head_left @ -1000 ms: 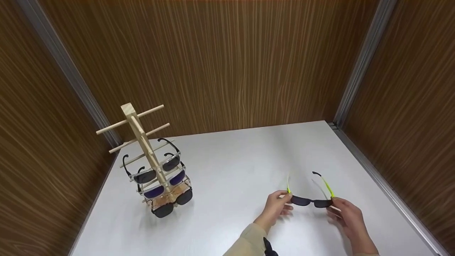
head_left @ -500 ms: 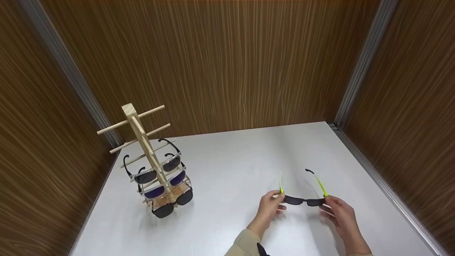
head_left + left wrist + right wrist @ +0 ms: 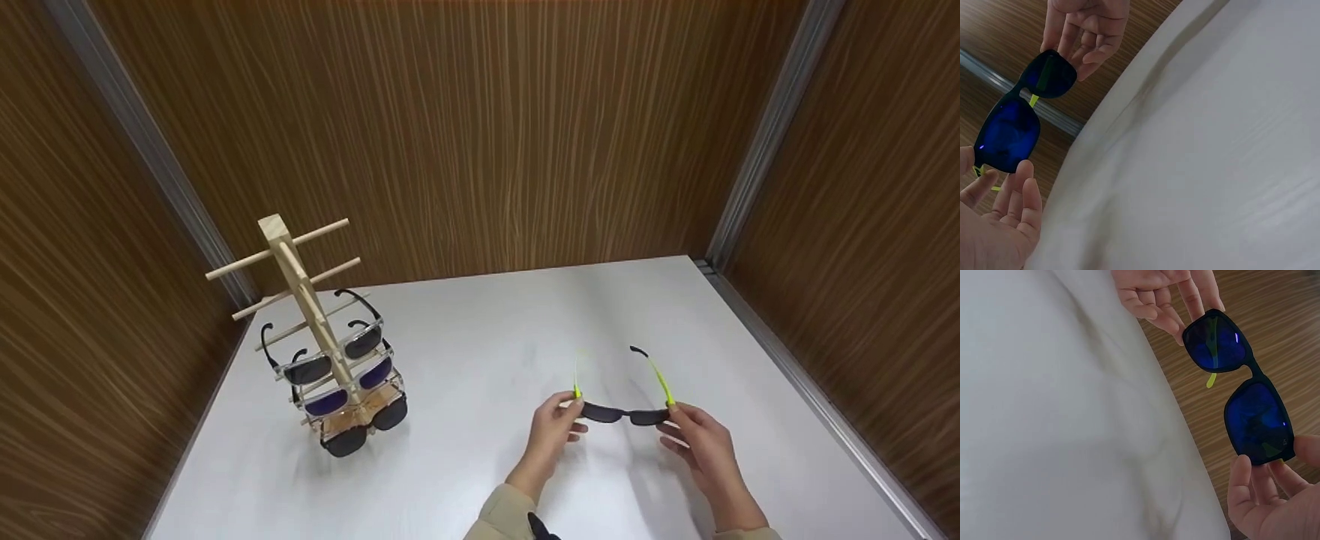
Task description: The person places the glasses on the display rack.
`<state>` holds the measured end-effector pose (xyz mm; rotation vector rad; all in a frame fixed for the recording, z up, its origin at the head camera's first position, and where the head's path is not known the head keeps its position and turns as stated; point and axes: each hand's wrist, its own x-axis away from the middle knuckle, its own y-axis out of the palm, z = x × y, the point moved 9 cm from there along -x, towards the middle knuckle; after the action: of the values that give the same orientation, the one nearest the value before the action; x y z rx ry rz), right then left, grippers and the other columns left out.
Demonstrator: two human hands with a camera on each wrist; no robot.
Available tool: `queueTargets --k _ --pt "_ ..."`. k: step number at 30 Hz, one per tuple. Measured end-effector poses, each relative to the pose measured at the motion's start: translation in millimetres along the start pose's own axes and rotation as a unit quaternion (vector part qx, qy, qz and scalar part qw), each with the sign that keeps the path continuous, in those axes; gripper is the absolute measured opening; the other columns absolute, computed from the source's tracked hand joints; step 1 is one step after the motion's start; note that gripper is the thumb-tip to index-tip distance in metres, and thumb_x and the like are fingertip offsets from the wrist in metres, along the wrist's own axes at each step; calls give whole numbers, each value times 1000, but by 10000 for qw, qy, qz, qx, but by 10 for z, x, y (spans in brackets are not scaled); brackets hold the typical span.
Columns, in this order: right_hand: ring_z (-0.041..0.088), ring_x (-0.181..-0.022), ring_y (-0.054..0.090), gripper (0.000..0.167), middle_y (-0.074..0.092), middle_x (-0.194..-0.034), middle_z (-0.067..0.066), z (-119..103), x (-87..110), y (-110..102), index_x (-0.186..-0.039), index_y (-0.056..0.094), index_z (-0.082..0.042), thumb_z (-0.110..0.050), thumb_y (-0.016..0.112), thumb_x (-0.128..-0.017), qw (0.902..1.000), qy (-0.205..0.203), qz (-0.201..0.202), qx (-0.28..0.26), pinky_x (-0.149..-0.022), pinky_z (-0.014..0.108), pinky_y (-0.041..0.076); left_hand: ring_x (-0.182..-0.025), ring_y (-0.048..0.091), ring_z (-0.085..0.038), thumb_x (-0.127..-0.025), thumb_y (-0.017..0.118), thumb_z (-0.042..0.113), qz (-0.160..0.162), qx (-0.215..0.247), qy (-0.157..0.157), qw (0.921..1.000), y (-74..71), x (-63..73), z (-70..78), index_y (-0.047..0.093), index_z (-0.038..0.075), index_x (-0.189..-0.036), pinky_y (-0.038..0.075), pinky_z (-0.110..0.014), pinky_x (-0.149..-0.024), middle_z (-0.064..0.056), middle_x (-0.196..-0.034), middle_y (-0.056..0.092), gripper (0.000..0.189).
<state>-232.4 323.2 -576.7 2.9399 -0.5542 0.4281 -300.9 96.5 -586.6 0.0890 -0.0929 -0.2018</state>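
A pair of sunglasses (image 3: 602,412) with a dark frame and bright yellow-green temples is held above the table by both hands. Its temples are unfolded and point away from the person. At one outer corner my left hand (image 3: 551,430) pinches the frame between thumb and fingers. The opposite corner is pinched by my right hand (image 3: 705,446). Both wrist views show the lens fronts with a deep blue sheen: the sunglasses (image 3: 1009,135) in the left wrist view and the same sunglasses (image 3: 1255,416) in the right wrist view.
On the left of the white table (image 3: 465,352) stands a wooden display rack (image 3: 307,300) with crossbars. Several sunglasses (image 3: 328,403) hang on its lower bars, while the upper bars are bare. Wood-grain panels (image 3: 480,135) enclose the table at the back and sides.
Both hands have shifted left and slightly away from the person, carrying the sunglasses with them. The rack and the sunglasses on it stay where they were.
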Motion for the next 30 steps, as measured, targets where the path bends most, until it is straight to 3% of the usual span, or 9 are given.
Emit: queueTargets --k 14,30 --pt "16 -91 64 48 62 -98 0 5 49 300 -127 47 2 -26 62 -91 9997 -58 -149 -168 -77 29 52 -72 65 -25 -92 59 25 146 -47 182 9997 -324 130 110 61 7 -113 52 -36 -65 -7 -85 66 28" --pt "24 -94 63 37 62 -101 8 -93 68 665 -119 53 2 -21 61 -91 9979 -319 -502 -244 -77 33 53 -72 65 -21 -90 61 31 422 -211 542 9974 -691 156 294 61 5 -114 51 -31 -64 -4 -83 66 36"
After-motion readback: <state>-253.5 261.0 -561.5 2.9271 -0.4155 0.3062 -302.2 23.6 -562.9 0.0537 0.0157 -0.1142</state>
